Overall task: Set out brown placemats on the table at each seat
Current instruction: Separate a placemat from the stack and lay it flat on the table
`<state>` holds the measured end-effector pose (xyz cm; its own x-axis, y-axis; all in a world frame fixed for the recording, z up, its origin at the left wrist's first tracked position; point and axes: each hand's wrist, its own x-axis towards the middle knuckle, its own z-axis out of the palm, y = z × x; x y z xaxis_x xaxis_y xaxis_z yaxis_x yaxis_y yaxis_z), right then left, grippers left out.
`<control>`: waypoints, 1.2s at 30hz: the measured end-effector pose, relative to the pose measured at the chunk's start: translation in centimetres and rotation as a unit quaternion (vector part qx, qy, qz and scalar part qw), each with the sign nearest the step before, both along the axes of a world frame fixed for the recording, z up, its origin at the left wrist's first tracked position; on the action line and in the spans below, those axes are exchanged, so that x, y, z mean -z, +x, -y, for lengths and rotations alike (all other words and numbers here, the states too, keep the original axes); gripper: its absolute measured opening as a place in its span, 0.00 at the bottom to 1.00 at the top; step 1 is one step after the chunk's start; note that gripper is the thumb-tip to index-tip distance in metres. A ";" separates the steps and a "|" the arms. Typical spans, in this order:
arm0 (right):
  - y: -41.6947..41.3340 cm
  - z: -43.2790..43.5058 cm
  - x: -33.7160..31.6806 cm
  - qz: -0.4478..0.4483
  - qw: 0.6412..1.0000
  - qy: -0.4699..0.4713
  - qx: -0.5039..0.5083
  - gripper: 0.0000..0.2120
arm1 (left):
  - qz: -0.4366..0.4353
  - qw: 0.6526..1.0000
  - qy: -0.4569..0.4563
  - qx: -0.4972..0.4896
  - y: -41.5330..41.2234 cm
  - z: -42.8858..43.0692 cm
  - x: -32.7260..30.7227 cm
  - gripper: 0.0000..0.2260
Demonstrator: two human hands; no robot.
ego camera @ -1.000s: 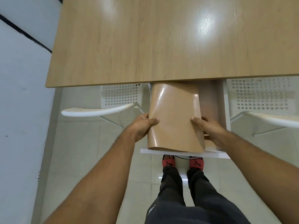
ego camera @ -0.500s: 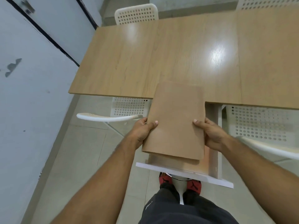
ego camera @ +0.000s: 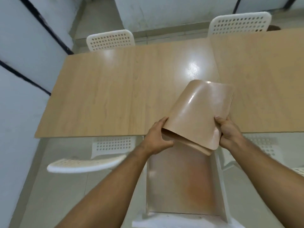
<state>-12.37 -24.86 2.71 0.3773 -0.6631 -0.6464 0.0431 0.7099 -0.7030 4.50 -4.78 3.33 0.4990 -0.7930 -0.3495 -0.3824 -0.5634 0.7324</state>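
Note:
A stack of glossy brown placemats (ego camera: 199,112) is held up over the near edge of the light wooden table (ego camera: 105,96), bowed upward in the middle. My left hand (ego camera: 158,137) grips the stack's left edge and my right hand (ego camera: 228,132) grips its right edge. Below the stack, an open white drawer (ego camera: 220,178) sticks out from under the table with another brown mat (ego camera: 179,181) lying flat in it.
White perforated chairs stand at the far side (ego camera: 110,40), (ego camera: 240,23). Another chair (ego camera: 85,163) is tucked at the near left and one (ego camera: 263,145) at the near right. A pale wall runs along the left.
The view has tilted up, showing the far chairs. Both hands have lifted the placemat stack up out of the drawer and forward over the table edge, and it now bows upward.

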 end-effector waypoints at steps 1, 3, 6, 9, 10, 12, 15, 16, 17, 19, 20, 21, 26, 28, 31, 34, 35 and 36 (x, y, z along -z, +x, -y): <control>0.6 0.4 0.2 -0.001 1.000 0.001 0.020 0.13 | 0.020 1.000 -0.012 0.010 1.3 1.3 0.6 0.39; 2.1 1.2 0.9 -0.005 0.999 0.001 0.051 0.13 | 0.056 0.998 -0.040 -0.006 3.7 3.9 1.8 0.29; 4.3 1.9 2.3 -0.009 0.995 0.023 0.096 0.15 | 0.084 0.994 -0.065 -0.034 6.3 7.0 3.1 0.20; 6.2 2.6 3.7 -0.001 0.990 0.049 0.134 0.18 | 0.029 0.990 -0.082 -0.115 8.6 9.3 4.4 0.16; 6.5 2.6 4.0 -0.002 0.988 0.052 0.143 0.18 | 0.001 0.983 -0.090 -0.161 9.6 10.0 4.7 0.15; 7.0 2.9 4.6 -0.009 0.990 0.042 0.134 0.14 | -0.087 0.956 -0.103 -0.259 11.8 11.2 5.8 0.13; 6.8 2.6 5.6 -0.024 0.994 0.022 0.104 0.15 | -0.238 0.899 -0.110 -0.351 13.3 12.5 6.0 0.10; 6.8 2.5 5.8 -0.030 0.994 0.026 0.103 0.17 | -0.221 0.906 -0.075 -0.353 13.6 12.9 6.2 0.10; 6.8 2.3 5.9 -0.032 0.993 0.034 0.109 0.17 | -0.205 0.908 -0.038 -0.363 13.9 13.2 6.4 0.10; 6.7 1.9 6.2 -0.021 0.991 0.053 0.118 0.18 | -0.199 0.900 0.006 -0.388 14.3 13.8 6.9 0.12; 6.8 1.6 6.1 -0.015 0.991 0.060 0.119 0.18 | -0.194 0.895 0.012 -0.402 14.4 14.1 7.0 0.11; 6.9 1.5 6.2 -0.014 0.991 0.062 0.119 0.19 | -0.183 0.892 0.015 -0.412 14.4 14.2 7.2 0.10; 7.3 0.8 5.6 -0.009 0.990 0.059 0.127 0.19 | -0.100 0.909 -0.002 -0.403 13.1 14.7 7.0 0.08; 7.3 0.7 5.5 -0.005 0.990 0.063 0.129 0.19 | -0.067 0.922 0.001 -0.381 11.8 14.5 6.2 0.20; 7.3 0.5 5.2 0.013 0.991 0.070 0.113 0.16 | 0.090 0.954 0.057 -0.281 8.8 13.5 5.8 0.38; 6.7 0.1 4.7 0.038 0.996 0.067 0.044 0.16 | 0.244 0.958 0.080 -0.126 4.3 12.4 5.9 0.38; 6.5 -0.1 4.6 0.045 0.997 0.062 0.011 0.16 | 0.242 0.967 0.049 -0.071 2.9 12.2 6.0 0.35; 6.1 -0.3 4.5 0.055 0.996 0.061 -0.017 0.16 | 0.215 0.976 0.013 -0.021 1.7 11.9 6.1 0.31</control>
